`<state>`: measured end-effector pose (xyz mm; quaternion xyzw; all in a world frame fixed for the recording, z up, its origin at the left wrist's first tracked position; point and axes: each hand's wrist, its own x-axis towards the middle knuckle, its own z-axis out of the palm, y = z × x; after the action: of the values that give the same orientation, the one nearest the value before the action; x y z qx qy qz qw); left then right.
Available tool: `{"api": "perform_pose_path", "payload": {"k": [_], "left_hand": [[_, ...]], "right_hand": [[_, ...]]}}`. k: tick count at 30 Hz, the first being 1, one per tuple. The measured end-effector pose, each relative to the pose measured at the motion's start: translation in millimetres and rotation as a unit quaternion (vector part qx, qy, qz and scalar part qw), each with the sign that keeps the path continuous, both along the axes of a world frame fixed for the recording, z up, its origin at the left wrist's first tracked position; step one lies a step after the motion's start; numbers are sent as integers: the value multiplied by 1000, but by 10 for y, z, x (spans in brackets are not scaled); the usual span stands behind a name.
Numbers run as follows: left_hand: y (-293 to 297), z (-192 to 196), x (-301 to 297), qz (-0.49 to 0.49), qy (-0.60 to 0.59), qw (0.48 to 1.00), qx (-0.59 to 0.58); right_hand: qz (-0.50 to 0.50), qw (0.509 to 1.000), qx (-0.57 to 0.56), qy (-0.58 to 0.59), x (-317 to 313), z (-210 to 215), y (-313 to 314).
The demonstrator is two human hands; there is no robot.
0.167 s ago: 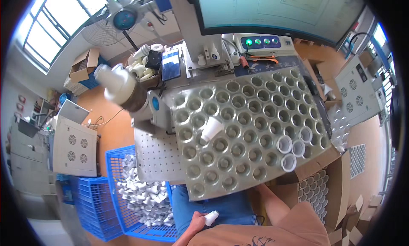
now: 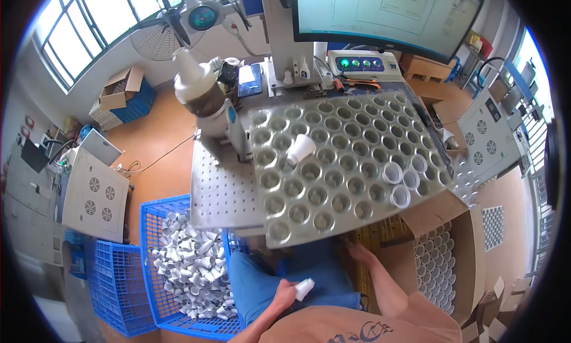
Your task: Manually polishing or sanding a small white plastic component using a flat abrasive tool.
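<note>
- From where I'm standing, a blue crate (image 2: 147,254) is holding a loose heap of white pieces (image 2: 193,266), left of the person's lap.
- A white tapered part (image 2: 195,81) is sitting on the bench machine, narrow end pointing up and leftward.
- The left hand (image 2: 286,292) is wrapping its fingers around one end of a small white cup (image 2: 304,288), just above the jeans.
- A single white funnel (image 2: 302,149) is lying tilted on the pocketed tray (image 2: 344,217), over its left part.
- The right hand (image 2: 357,252) is hovering near the tray's lower edge; whether its fingers are spread or pinching, I cannot tell.
- Four white rings (image 2: 400,196) are clustering in the tray's right-hand pockets.
- An open carton (image 2: 470,248) is holding rows of round white cups (image 2: 436,263).
</note>
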<state>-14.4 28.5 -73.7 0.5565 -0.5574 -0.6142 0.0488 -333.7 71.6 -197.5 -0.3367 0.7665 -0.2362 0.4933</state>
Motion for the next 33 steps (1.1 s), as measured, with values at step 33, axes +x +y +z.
{"api": "perform_pose_path", "payload": {"k": [33], "left_hand": [[322, 494, -460, 241, 91, 965, 58]], "right_hand": [[134, 904, -365, 176, 1441, 1927, 984]]}}
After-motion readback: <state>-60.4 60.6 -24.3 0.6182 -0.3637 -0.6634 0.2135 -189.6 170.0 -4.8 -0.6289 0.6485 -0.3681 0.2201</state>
